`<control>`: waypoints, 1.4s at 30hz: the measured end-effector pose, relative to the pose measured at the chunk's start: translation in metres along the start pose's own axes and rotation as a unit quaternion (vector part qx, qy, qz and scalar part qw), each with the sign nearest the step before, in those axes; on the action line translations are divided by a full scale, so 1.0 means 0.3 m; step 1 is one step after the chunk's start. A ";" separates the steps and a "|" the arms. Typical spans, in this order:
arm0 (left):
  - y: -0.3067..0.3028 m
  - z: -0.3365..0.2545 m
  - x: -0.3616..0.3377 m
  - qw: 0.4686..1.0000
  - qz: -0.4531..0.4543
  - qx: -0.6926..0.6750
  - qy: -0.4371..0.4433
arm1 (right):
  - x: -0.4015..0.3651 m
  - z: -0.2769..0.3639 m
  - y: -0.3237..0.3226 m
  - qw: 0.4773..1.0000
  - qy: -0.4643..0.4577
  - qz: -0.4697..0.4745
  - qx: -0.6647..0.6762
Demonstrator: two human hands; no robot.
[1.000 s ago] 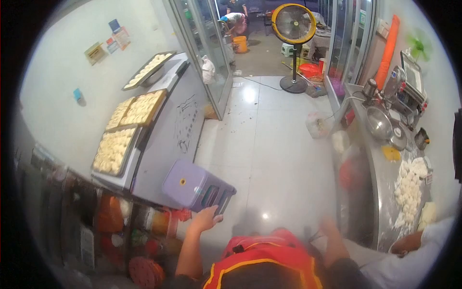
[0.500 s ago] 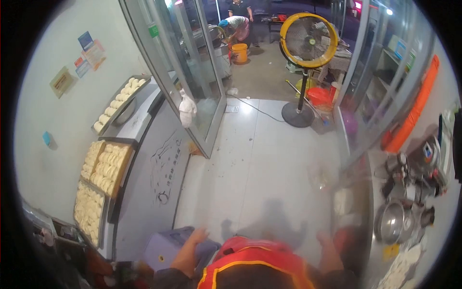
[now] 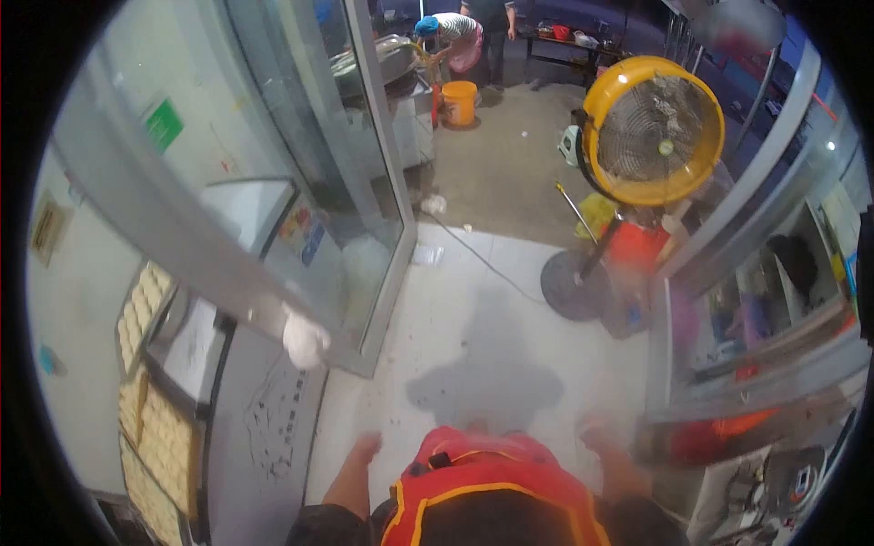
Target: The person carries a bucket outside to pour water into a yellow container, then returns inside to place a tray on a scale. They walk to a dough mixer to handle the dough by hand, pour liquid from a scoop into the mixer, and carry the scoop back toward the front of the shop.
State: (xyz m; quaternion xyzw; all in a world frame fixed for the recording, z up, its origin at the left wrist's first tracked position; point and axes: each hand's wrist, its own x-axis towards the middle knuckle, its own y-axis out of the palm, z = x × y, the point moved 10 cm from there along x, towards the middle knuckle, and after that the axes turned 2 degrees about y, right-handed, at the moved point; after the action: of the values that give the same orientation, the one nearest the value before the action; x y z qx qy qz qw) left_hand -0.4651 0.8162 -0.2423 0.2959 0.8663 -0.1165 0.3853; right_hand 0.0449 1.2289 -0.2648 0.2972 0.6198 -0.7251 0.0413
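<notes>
My left hand (image 3: 367, 446) hangs at my left side above the white tiled floor (image 3: 455, 355). Its fingers look loosely open, and I see nothing in them. On the other side my right hand (image 3: 598, 435) is held out low, somewhat blurred, its fingers apparently apart with nothing held. Between both hands lies the red apron (image 3: 510, 469) with yellow trim that I wear. Neither hand touches anything visible. Left of me is a counter (image 3: 264, 419) with trays of pale dough pieces (image 3: 168, 441).
A glass door (image 3: 350, 209) stands open at the left, a white cloth (image 3: 305, 341) on its handle. Ahead are a yellow fan (image 3: 654, 132), its cable (image 3: 482, 259) across the floor, and an orange bucket (image 3: 460, 103). A person (image 3: 451, 36) bends outside beside another standing person (image 3: 492, 32).
I have moved forward towards the doorway; the fan and door look nearer. The dough trays and the right-hand counter have slid back in view. The purple box by my left hand is out of sight.
</notes>
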 end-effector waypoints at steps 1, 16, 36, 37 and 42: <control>0.209 -0.443 -0.098 0.985 -0.040 0.167 0.020 | 0.003 -0.103 -0.043 0.984 0.100 0.026 0.145; 1.209 -2.325 0.994 0.926 0.114 0.289 0.215 | 1.448 -0.921 -1.456 0.724 0.346 -0.101 0.589; 1.893 -3.801 2.584 0.909 0.150 0.308 0.237 | 2.689 -1.891 -1.757 0.948 0.194 0.221 0.122; 1.885 -3.830 2.677 0.906 0.123 0.338 0.224 | 2.799 -2.028 -1.787 0.930 0.246 0.161 0.220; 1.677 -3.699 3.089 0.892 -0.049 0.432 0.124 | 3.560 -2.829 -2.133 0.935 0.325 0.081 0.116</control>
State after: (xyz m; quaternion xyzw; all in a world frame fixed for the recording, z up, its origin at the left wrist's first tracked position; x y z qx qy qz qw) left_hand -1.3156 2.0862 -0.1616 0.4025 0.7847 -0.4600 0.1029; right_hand -0.7825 2.4883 -0.2670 0.5683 0.4852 -0.6500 -0.1382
